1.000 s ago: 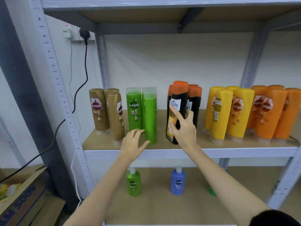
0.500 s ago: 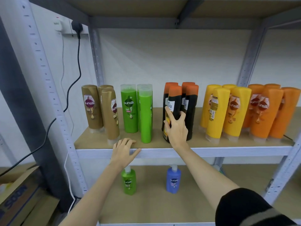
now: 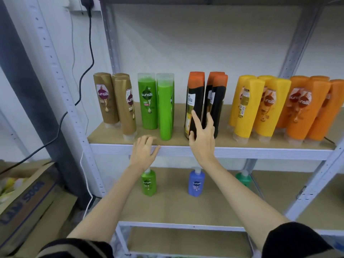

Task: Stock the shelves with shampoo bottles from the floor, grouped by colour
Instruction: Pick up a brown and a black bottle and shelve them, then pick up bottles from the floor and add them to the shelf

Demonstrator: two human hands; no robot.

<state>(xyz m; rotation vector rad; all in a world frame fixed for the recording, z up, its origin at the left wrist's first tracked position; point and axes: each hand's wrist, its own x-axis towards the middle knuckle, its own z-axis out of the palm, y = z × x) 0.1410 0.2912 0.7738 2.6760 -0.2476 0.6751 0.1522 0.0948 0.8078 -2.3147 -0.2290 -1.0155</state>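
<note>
Five colour groups stood on the shelf, and the right hand had its fingers wrapped around the lower part of a black bottle at the front of the black group, seemingly setting it in place. The left hand rested on the shelf edge, fingers loosely spread and holding nothing. The next move probably called for letting go without tipping the bottle, then fetching another from the floor.
</note>
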